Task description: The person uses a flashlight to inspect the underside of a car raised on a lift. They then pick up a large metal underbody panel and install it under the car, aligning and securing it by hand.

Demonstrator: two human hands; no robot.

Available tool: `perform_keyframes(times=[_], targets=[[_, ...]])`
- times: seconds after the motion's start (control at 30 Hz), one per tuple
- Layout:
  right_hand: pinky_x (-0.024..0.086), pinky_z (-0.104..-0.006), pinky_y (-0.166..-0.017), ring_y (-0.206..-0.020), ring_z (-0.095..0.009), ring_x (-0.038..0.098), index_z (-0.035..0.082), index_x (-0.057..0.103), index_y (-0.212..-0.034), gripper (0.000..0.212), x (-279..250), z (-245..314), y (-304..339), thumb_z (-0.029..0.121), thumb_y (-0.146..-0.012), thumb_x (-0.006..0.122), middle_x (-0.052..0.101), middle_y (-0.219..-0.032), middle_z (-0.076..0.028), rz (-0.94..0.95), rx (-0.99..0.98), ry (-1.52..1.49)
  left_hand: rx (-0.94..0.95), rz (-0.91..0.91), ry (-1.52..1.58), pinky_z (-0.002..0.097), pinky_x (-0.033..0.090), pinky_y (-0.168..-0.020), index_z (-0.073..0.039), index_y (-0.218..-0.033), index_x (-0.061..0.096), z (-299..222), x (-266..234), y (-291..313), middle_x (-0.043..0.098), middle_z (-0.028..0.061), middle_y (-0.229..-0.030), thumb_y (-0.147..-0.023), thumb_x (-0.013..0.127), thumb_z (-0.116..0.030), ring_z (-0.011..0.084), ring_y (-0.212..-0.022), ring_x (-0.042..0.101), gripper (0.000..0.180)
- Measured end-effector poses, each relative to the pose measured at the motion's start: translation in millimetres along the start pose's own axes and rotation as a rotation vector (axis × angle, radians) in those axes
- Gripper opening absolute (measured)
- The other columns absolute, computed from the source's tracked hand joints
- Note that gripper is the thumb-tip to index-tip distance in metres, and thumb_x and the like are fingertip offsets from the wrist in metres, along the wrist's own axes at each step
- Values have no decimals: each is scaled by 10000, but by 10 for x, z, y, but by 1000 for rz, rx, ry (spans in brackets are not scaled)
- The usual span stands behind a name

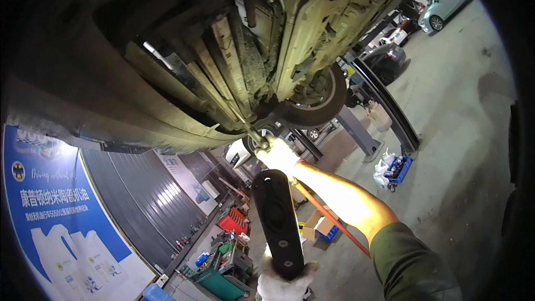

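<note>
My left hand, in a white glove, is closed around the lower end of a black handheld work light. The light stands upright in front of me, its dark back toward me. My right hand, brightly lit and washed out, is raised to the underside of a lifted car. It grips a tool with a dark end and a thin rod pointing up at the car's lower edge. An orange hose runs down to the right from behind that hand and forearm; its join to the tool is hidden.
A wheel hangs beyond my right hand, beside a lift post. On the floor stand a blue crate with bottles, a cardboard box and a green bin. A blue banner is at left; parked cars are far right.
</note>
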State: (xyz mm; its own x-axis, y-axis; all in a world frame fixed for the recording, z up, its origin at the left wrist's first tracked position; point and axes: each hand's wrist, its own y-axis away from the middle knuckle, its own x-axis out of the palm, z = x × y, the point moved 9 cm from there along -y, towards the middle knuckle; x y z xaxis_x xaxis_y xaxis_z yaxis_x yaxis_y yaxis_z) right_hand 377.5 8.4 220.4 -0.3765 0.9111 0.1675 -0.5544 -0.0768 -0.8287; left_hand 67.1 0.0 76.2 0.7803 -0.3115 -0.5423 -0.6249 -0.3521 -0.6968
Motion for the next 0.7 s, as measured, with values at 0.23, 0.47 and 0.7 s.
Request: perform_keyframes(times=[0.23,0.47,0.7], targets=[[528,-431,-764,-861,-345,678,17,638,-1026,323,-139,298,169,282,-847,684,682,-890,-194,-34,-62,70,165,46,178,305,548,-736,-59,-1092,625,-252,-6,60,725,49,-904,-742,848,-109,143,-776,682,418],[514,-411,-734,-810,-302,654,11,639,-998,297,-290,551,313,269,-853,670,665,-859,-180,-54,-116,-25,111,58,121,290,546,-731,-71,-1063,618,-255,-20,139,720,28,-903,-745,846,-90,115,-772,671,391],[507,-445,-697,-734,-378,636,28,623,-943,301,-379,740,386,309,-856,683,661,-814,-199,-87,-125,51,127,58,109,283,543,-686,-75,-1047,607,-204,-23,166,703,3,-840,-741,865,-96,94,-714,652,401]])
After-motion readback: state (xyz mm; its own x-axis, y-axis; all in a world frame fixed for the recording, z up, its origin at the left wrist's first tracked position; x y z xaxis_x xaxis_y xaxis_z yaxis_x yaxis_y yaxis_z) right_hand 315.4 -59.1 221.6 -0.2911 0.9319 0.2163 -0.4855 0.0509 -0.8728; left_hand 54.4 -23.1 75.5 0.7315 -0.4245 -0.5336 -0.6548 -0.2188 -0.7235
